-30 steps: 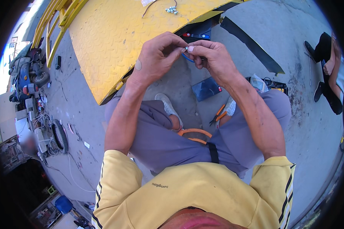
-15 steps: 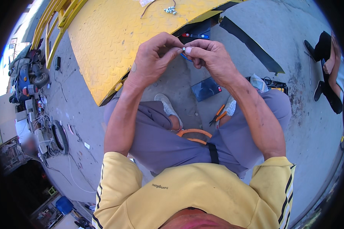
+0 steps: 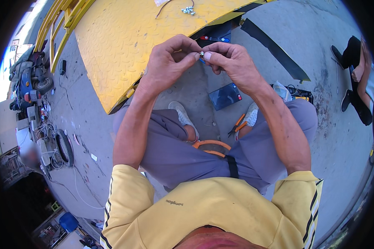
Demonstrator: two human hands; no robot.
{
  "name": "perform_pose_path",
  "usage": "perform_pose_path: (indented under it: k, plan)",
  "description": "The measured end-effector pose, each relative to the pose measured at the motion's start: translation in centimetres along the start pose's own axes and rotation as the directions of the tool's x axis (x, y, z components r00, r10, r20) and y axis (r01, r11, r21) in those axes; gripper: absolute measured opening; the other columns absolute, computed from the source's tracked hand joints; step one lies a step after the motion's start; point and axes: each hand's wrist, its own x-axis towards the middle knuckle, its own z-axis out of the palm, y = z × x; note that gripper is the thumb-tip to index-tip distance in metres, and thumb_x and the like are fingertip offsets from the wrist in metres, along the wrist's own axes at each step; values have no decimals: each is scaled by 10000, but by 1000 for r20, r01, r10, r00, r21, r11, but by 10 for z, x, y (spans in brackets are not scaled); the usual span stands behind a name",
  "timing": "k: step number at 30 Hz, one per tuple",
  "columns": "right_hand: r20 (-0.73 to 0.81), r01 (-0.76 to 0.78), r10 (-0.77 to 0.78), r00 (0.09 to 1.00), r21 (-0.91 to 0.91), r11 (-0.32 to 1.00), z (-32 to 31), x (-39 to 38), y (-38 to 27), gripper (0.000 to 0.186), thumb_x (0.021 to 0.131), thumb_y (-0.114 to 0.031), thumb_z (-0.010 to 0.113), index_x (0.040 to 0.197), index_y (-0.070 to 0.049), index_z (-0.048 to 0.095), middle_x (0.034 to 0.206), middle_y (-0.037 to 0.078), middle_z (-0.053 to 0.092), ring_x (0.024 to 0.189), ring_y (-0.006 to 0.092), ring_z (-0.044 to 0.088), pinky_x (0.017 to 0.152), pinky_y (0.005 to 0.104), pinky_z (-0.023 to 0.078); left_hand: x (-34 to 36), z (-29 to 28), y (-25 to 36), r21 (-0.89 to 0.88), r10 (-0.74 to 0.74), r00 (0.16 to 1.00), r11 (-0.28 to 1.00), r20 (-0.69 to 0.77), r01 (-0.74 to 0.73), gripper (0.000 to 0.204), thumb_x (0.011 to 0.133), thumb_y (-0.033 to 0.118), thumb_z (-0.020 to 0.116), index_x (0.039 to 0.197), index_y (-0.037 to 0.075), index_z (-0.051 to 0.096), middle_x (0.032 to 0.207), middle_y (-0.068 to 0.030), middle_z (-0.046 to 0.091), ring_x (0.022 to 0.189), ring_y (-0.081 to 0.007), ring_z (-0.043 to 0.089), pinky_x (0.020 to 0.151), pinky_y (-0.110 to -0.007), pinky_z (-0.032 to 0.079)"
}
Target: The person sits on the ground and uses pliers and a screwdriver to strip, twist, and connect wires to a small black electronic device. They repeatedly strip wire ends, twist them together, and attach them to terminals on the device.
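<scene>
Close together over the edge of the yellow checkered steel plate [image 3: 116, 50], both my hands pinch one small shiny metal piece [image 3: 202, 54], which looks like a screw or nut. My left hand [image 3: 168, 60] grips it between thumb and forefinger. From the other side, my right hand [image 3: 232, 62] pinches it with thumb and forefinger, its other fingers curled. A little pile of silver bolts [image 3: 188, 10] lies on the plate beyond, beside a thin brown wire [image 3: 163, 7]. Part of a blue thing shows just below the fingertips.
On the concrete are a dark flat box [image 3: 225, 96], orange-handled pliers [image 3: 237, 124] by my right foot and a long black strip [image 3: 274, 49]. A red-and-blue tool [image 3: 214, 39] lies under the plate's edge. Another person [image 3: 355, 79] is at the far right; a scooter [image 3: 27, 85] stands left.
Both hands hold nearly the same place, with the fingertips shifted slightly right. More of the small metal piece shows between them. The view has moved a little.
</scene>
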Motion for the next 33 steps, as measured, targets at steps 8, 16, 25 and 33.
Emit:
perform_pose_path:
  k: [8, 16, 25, 33]
  plan:
    - [-2, 68, -71, 997, -264, 962, -1, 0, 0, 251, 986, -177, 696, 1111, 36, 739, 832, -20, 651, 746, 39, 535, 665, 247, 466, 2, -1, -9, 305, 298, 952, 903, 67, -304, 127, 926, -61, 693, 1038, -3, 689, 993, -36, 699, 870, -91, 663, 802, -249, 560]
    - [8, 140, -147, 989, -359, 923, 3, -2, -1, 272, 981, -183, 712, 1112, 53, 737, 872, 27, 711, 795, 72, 589, 728, 286, 516, -1, 3, -1, 387, 135, 991, 913, 4, -127, 95, 910, 40, 721, 998, 15, 693, 875, -45, 687, 749, -106, 634, 676, -269, 534]
    - [-8, 23, -25, 1000, -189, 982, -4, 2, 0, 236, 977, -221, 733, 1082, -14, 777, 819, -22, 671, 716, 44, 548, 630, 242, 465, -1, -6, -11, 333, 348, 938, 883, 9, -331, 188, 883, -25, 750, 1057, 41, 726, 944, -46, 695, 770, -144, 672, 680, -280, 545]
    - [46, 13, -3, 999, -220, 975, -4, 4, 0, 236, 984, -238, 724, 1071, -24, 775, 776, -34, 637, 661, 40, 515, 579, 238, 426, 3, -12, -12, 665, 655, 732, 464, 187, -585, 263, 790, 10, 800, 1033, 82, 730, 993, -72, 697, 822, -264, 711, 681, -358, 586]
